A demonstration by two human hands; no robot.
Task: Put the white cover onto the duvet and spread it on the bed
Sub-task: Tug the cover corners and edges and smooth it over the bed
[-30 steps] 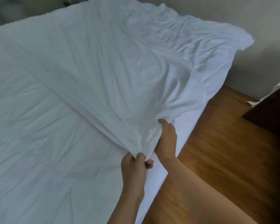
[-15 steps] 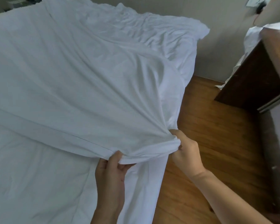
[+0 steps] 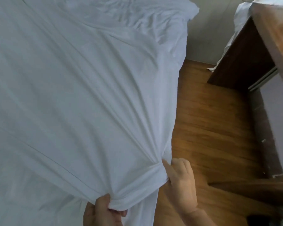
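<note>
The white cover lies stretched over most of the bed, pulled taut into folds that run to its near right corner. My left hand pinches the cover's near edge at the bottom of the view. My right hand grips the bunched corner a little further right, at the bed's side. White bedding lies flat under the lifted edge at the lower left. Rumpled white fabric lies at the far end of the bed. I cannot tell the duvet apart from the cover.
A wooden floor runs along the bed's right side. A dark wooden cabinet with white cloth draped on it stands at the upper right, and a pale wall is behind it.
Both hands have pulled the cover's edge toward me and to the right. My hands have moved apart along the edge, and the cover now lies tauter over the bed.
</note>
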